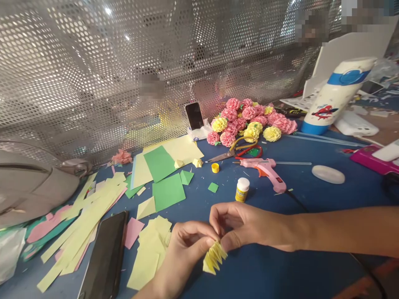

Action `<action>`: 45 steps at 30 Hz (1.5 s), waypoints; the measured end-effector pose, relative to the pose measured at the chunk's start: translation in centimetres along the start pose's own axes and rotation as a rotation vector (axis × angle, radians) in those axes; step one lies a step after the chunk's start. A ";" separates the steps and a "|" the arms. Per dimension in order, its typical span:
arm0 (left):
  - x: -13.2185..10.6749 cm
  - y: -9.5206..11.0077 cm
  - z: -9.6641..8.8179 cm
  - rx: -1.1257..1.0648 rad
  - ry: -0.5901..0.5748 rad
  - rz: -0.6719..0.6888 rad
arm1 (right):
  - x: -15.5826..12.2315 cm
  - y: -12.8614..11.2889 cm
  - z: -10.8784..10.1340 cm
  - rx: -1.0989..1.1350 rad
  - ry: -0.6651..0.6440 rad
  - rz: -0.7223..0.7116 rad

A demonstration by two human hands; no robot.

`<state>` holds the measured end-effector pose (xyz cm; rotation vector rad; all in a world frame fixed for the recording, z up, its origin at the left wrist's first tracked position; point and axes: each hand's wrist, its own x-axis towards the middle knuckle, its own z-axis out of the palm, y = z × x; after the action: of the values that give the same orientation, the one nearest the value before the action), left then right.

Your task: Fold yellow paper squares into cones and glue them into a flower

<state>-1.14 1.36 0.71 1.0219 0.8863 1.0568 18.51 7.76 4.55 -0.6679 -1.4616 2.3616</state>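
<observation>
Low in the middle, both my hands pinch a small pleated piece of yellow paper (214, 258) above the blue table (311, 195). My left hand (182, 253) grips its left side with thumb and fingers closed. My right hand (246, 226) comes in from the right and pinches the top of the folds. Cut yellow paper squares (149, 249) lie just to the left of my hands.
A dark phone (104, 259) lies at the lower left among yellow paper strips (81, 224). Green sheets (166, 182), a small glue bottle (242, 189), a pink glue gun (266, 172), scissors (232, 151), pink and yellow paper flowers (249, 122), a white bottle (335, 97) and a grey bag (31, 185) stand farther back. Perforated metal screen behind.
</observation>
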 end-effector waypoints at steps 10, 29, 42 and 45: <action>0.1 -0.2 0.2 -0.034 0.108 0.001 | 0.0 0.6 -0.2 -0.060 0.026 -0.178; 0.0 0.6 -0.3 0.313 0.114 0.166 | 0.7 0.4 -1.0 0.004 0.034 0.078; 0.1 0.7 0.2 0.275 0.142 0.081 | 0.7 1.0 -1.1 -0.029 0.013 0.109; 0.1 0.4 0.2 0.208 0.124 0.068 | 0.8 1.4 -1.0 -0.056 -0.007 0.078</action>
<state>-1.00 1.46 1.18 1.1750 1.0861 1.1111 18.34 8.23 2.71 -0.7436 -1.5370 2.3905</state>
